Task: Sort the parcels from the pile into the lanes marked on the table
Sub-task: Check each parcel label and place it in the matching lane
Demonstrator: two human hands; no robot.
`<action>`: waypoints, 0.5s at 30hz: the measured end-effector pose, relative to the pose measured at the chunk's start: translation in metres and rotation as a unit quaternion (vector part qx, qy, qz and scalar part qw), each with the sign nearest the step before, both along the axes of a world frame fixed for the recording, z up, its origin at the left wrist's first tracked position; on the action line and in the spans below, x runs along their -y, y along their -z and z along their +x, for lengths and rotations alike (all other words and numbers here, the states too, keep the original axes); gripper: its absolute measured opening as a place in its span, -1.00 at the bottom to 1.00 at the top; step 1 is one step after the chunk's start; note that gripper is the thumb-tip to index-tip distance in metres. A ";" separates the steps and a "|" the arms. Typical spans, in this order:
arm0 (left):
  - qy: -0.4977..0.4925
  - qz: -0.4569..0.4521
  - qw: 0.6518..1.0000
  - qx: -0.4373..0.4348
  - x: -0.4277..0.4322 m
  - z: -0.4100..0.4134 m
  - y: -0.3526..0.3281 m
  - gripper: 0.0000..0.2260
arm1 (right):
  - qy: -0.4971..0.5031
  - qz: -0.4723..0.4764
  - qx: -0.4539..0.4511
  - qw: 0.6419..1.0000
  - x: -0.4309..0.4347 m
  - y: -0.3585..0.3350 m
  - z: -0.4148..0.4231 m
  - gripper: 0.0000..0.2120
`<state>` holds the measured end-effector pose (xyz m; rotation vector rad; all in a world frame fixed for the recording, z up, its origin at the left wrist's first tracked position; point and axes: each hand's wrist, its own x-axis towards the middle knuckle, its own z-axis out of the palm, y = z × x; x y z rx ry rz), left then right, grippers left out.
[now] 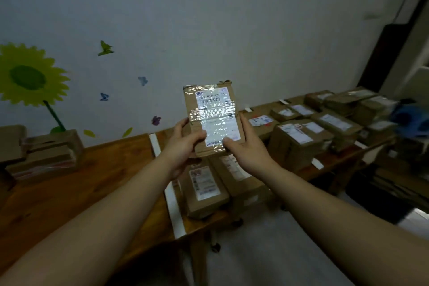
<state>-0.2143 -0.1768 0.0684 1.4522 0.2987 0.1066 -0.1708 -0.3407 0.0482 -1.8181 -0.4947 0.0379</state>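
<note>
A flat brown cardboard parcel point(212, 111) with a white shipping label under shiny tape is held up in front of me, label facing the camera. My left hand point(182, 144) grips its lower left edge, thumb on the front. My right hand point(247, 146) grips its lower right edge. Below the held parcel, two labelled parcels point(204, 186) lie side by side on the wooden table point(104, 176). White tape strips point(173, 202) mark lane borders across the table. A pile of parcels point(44, 153) sits at the far left of the table.
Many labelled boxes point(299, 141) fill the table's right part, in several lanes up to the far end. A wall with a sunflower sticker point(27, 76) runs behind the table. Dark objects and a blue item point(408, 118) stand at the right edge. Grey floor lies beneath.
</note>
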 end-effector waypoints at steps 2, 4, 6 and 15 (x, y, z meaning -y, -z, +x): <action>0.009 0.011 1.000 -0.006 0.039 0.017 0.003 -0.45 | -0.006 -0.037 0.030 0.999 0.043 0.002 0.011 -0.19; 0.020 0.014 1.000 -0.004 0.074 0.031 0.007 -0.44 | -0.004 -0.078 0.043 0.996 0.082 0.002 0.020 -0.03; 0.031 0.006 0.999 -0.009 0.102 0.043 0.010 -0.44 | -0.003 -0.123 0.055 0.991 0.113 0.005 0.031 0.06; 0.053 0.017 0.998 0.009 0.150 0.087 0.024 -0.35 | 0.023 -0.324 0.193 0.926 0.164 0.026 0.078 -0.24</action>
